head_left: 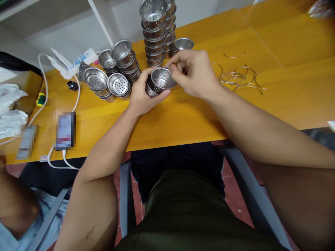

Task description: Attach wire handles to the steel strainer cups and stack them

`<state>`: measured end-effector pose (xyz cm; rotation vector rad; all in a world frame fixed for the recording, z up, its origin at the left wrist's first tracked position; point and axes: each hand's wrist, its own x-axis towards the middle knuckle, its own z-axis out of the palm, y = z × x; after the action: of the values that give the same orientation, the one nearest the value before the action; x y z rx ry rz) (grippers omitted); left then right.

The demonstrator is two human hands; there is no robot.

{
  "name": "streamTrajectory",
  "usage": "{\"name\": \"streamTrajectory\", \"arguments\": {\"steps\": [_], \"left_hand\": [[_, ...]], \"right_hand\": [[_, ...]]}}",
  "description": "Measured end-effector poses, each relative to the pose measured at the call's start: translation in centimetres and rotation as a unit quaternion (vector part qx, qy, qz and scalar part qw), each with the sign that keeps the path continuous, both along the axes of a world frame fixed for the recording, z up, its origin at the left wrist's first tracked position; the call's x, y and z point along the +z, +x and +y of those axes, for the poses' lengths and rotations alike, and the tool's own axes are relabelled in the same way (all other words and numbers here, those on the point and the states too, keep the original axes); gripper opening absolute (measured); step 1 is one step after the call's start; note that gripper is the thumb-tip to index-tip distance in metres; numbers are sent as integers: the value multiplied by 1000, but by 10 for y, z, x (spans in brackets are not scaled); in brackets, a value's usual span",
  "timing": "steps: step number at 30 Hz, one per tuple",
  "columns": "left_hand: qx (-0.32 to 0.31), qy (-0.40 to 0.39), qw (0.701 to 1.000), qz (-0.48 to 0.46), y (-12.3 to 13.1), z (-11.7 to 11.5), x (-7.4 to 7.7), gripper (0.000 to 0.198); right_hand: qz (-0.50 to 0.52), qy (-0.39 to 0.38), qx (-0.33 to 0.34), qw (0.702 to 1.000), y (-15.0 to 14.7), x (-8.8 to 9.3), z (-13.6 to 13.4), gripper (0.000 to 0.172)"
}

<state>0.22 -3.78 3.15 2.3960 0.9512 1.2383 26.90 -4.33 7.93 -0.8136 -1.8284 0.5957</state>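
My left hand [141,93] is wrapped round a small perforated steel strainer cup [161,79], tilted with its mouth toward me, above the yellow wooden table [183,118]. My right hand [192,71] pinches at the cup's rim on its right side; a thin wire seems to be between its fingers, but it is too small to make out. Loose wire rings [239,78] lie on the table just right of that hand.
Tall stacks of the same cups [157,33] stand behind my hands, and lower heaps [112,76] lie to the left. A power strip [70,64] with white cables, a phone [65,130] and a white bag [10,108] lie at the left. Another person's arm [15,205] is at the bottom left.
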Motion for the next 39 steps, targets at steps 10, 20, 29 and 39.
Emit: {"name": "streamTrajectory", "arguments": {"steps": [10,20,29,39], "left_hand": [[21,-1,1000,20,9,-3,2,113],[17,-35,999,-32,8,0,-1,97],[-7,-45,999,4,2,-9,6,104],[0,-36,999,14,3,-15,13,101]], "right_hand": [[37,15,-25,999,-24,-1,-18,11],[42,-125,223,966,11,22,-18,43],[72,-121,212,967,12,22,-22,56],[88,-88,215,969,7,25,-28,60]]}}
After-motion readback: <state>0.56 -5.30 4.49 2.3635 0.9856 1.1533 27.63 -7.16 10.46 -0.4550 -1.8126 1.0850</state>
